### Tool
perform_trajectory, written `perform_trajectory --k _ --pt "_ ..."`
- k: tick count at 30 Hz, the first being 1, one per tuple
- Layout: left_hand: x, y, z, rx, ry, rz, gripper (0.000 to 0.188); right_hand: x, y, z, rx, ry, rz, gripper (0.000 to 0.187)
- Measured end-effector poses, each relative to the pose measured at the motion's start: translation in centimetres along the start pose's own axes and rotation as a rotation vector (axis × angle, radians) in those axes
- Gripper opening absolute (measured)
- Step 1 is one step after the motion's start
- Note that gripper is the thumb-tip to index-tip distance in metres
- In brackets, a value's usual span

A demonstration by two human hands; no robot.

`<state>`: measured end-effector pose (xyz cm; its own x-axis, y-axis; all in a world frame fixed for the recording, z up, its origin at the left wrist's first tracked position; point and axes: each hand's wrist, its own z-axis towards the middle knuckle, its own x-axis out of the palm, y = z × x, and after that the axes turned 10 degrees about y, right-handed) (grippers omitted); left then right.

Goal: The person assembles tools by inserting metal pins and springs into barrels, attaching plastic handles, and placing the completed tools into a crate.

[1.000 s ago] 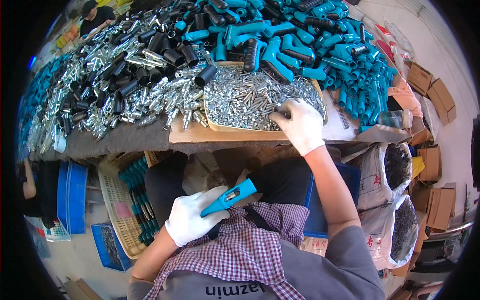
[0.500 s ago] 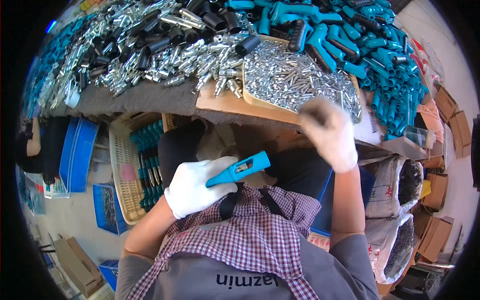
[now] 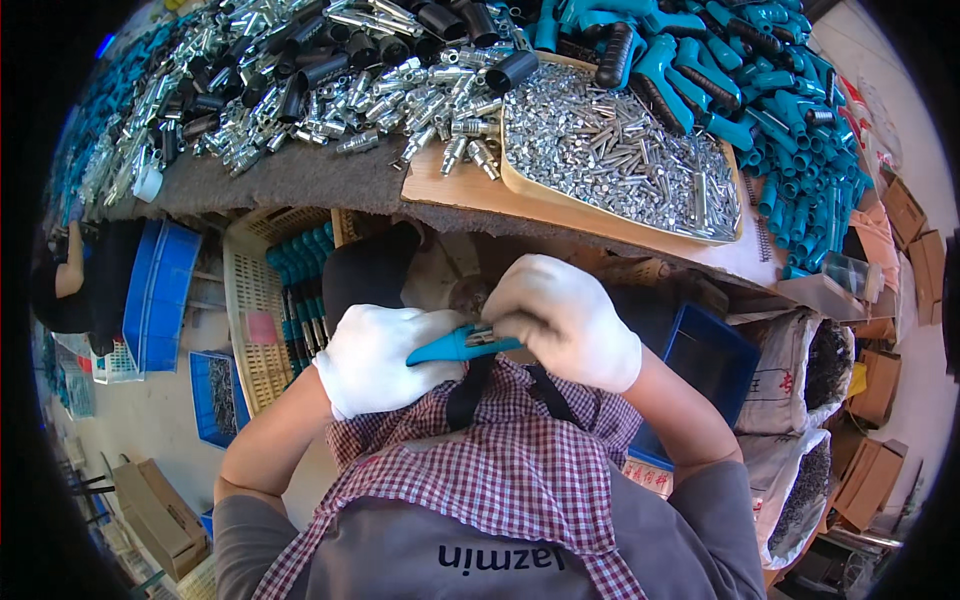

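A teal plastic tube-shaped housing (image 3: 438, 350) lies across my lap, its narrow end gripped by my gloved left hand (image 3: 378, 358). A slot in its side shows metal inside. Over the slotted end, my gloved right hand (image 3: 568, 322) is closed, fingers bent and pinched together. Whatever the right fingertips hold, if anything, is hidden behind the glove. Beyond the hands, a shallow cream tray (image 3: 560, 203) full of small silver pins stands at the bench edge.
Metal fittings and black sleeves (image 3: 512, 72) heap on the bench; teal housings (image 3: 800, 160) pile at right. Below the bench, a yellow basket (image 3: 245, 330) holds assembled teal pieces. A blue bin (image 3: 710, 350) and white sacks (image 3: 785, 390) stand right, cardboard boxes (image 3: 155, 520) lower left.
My right hand has come from the pin tray down and leftward onto the slotted housing. The left hand still grips the housing, and the view has shifted slightly.
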<state>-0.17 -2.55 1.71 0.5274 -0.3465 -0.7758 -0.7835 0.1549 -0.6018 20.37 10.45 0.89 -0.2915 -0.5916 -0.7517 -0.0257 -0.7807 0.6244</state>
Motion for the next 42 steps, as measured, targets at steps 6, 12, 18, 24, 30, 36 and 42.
perform_trajectory --k 6,12,18,24,30,36,42 --pt "-0.3 -1.5 0.4 -0.020 0.085 -0.096 0.039 2.9 0.3 -0.3 0.417 -0.342 1.325 0.017" --pt "1.1 -0.9 1.1 0.049 0.041 -0.130 0.048 3.3 0.4 -0.6 0.418 -0.377 1.262 0.019" --pt "1.6 -0.6 1.1 0.061 0.013 -0.055 0.040 3.5 -0.3 -1.1 0.453 -0.300 1.157 0.018" --pt "0.5 -0.4 0.5 0.017 0.065 0.035 0.037 0.8 0.2 -1.5 0.359 -0.101 0.638 0.013" --pt "0.1 -0.9 0.4 -0.030 0.116 0.068 0.035 1.0 0.5 -1.8 0.032 -0.037 0.094 0.015" --pt "-0.3 -0.8 0.0 -0.064 0.189 0.147 0.032 1.9 0.4 -2.7 0.221 -0.113 0.461 0.012" --pt "-0.5 -0.8 -0.1 -0.071 0.179 0.112 0.030 0.9 0.6 -2.8 0.456 -0.103 0.697 0.015"
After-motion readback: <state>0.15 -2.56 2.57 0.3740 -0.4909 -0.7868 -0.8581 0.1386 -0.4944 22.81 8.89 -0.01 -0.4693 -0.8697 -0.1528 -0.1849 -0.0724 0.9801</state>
